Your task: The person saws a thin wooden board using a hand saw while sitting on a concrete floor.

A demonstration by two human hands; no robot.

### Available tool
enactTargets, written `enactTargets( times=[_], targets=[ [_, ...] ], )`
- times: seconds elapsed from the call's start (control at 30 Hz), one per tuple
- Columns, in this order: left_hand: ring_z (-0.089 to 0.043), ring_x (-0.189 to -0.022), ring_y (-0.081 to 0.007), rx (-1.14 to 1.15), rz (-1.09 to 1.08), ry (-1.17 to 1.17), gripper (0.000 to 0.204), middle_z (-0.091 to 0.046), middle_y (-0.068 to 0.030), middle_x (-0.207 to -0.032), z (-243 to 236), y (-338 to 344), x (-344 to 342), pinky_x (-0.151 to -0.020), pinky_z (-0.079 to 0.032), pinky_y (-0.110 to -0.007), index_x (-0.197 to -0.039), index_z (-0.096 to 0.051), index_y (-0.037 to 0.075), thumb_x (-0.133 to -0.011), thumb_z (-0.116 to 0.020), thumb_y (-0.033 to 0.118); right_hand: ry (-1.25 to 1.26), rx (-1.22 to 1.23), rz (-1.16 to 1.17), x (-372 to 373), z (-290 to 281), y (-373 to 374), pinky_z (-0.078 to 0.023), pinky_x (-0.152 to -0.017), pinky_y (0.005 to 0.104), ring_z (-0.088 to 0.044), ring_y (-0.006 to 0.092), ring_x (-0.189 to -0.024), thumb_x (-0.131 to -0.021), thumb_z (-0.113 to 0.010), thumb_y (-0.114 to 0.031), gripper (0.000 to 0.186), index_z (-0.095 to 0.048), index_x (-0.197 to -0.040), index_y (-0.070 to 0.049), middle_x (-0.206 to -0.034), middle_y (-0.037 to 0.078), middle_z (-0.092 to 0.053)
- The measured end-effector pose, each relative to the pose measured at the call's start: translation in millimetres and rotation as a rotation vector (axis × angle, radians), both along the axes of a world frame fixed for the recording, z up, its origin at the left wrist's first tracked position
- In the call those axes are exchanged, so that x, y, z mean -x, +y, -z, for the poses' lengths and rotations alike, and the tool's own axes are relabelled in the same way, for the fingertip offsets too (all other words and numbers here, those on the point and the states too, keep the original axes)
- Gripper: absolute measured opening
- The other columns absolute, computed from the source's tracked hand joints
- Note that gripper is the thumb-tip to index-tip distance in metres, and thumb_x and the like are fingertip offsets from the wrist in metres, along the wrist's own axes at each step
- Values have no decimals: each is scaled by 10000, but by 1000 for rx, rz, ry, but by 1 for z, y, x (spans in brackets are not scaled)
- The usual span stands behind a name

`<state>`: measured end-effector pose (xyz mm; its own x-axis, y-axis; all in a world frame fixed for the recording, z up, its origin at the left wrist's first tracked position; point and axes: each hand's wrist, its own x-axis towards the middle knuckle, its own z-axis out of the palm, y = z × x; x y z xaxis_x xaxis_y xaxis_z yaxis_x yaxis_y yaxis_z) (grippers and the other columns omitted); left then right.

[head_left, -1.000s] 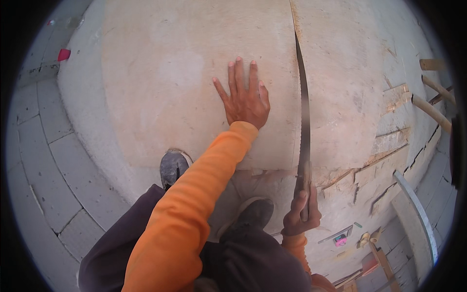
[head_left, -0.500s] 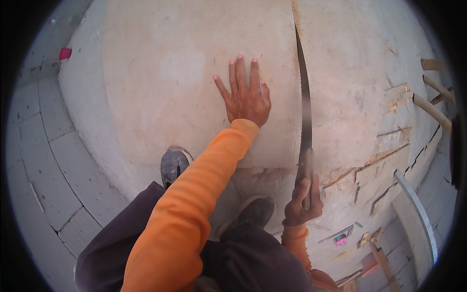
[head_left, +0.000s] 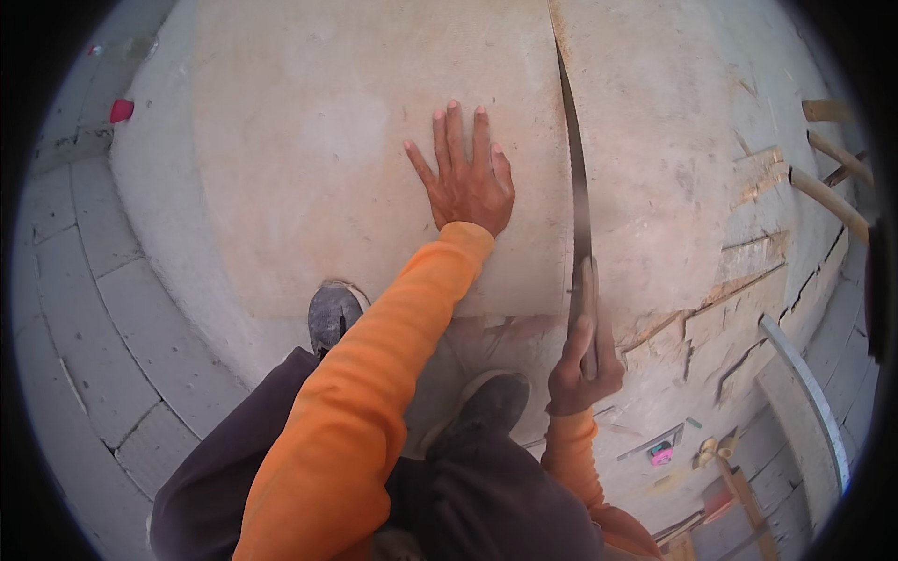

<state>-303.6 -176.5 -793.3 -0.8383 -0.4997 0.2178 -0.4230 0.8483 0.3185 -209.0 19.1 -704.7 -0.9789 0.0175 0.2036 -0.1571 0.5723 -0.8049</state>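
Observation:
My left hand point(head_left: 468, 184) lies flat with fingers spread on a pale wooden sheet point(head_left: 309, 206), to the left of the cut. My right hand point(head_left: 585, 366) is closed round the handle of a hand saw point(head_left: 580, 196). The saw's long dark blade runs away from me along a cut in the sheet, its teeth toward the left. A sawn line point(head_left: 558, 21) carries on past the blade's far end. The blade is somewhat blurred near the handle.
Broken board pieces point(head_left: 748, 266) lie at the right, with wooden poles point(head_left: 832, 201) beyond them. A metal-edged board point(head_left: 809, 402) leans at the lower right, near a pink tape measure point(head_left: 661, 453). A pink cup-like object point(head_left: 122, 110) sits far left. Grey paving point(head_left: 112, 309) borders the left.
My right hand and the saw have moved forward, away from me. My left hand stays flat on the sheet; the whole view has shifted slightly.

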Motion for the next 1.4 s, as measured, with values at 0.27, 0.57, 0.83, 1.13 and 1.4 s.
enactTargets(
  times=[0.27, 0.57, 0.83, 1.13, 1.4],
  targets=[
    [-222, -1566, -301, 32, 17, -29, 524, -311, -124, -1650, -1, 0, 0, -1245, -44, -668, -1553, -436, 154, -1046, -471, 281, -40, 118, 70, 16, 0, -14, -581, -723, 290, -757, 199, -813, -990, -663, -57, 312, -676, -1249, 117, -1004, 254, -770],
    [-188, -1575, -299, 39, 16, -16, 537, -291, -124, -1660, -1, -1, 0, -1246, -34, -666, -1565, -421, 158, -1047, -472, 292, 42, 189, 57, 72, 14, -44, -546, -673, 275, -694, 122, -744, -989, -687, -91, 300, -702, -1237, 77, -867, 167, -770],
    [-195, -1573, -296, 8, 21, -18, 538, -296, -122, -1658, -1, -1, 0, -1247, -23, -661, -1564, -424, 162, -1046, -475, 298, -134, -9, 69, -53, -6, 21, -594, -788, 343, -761, 275, -882, -1025, -567, -132, 406, -613, -1274, 185, -1036, 287, -755],
    [-221, -1566, -304, 48, 2, -60, 539, -314, -127, -1650, -2, 0, 1, -1244, -45, -663, -1558, -433, 148, -1040, -480, 289, 3, 210, 60, 81, 2, -48, -557, -666, 280, -698, 131, -735, -986, -687, -81, 279, -713, -1212, 81, -906, 202, -775],
    [-237, -1560, -307, 12, 4, 6, 532, -328, -122, -1643, -2, 1, 0, -1244, -61, -663, -1554, -438, 151, -1039, -488, 275, -177, 2, 5, -44, -38, 15, -614, -789, 349, -783, 317, -902, -990, -577, -56, 359, -620, -1271, 164, -1011, 307, -749]
  ],
)
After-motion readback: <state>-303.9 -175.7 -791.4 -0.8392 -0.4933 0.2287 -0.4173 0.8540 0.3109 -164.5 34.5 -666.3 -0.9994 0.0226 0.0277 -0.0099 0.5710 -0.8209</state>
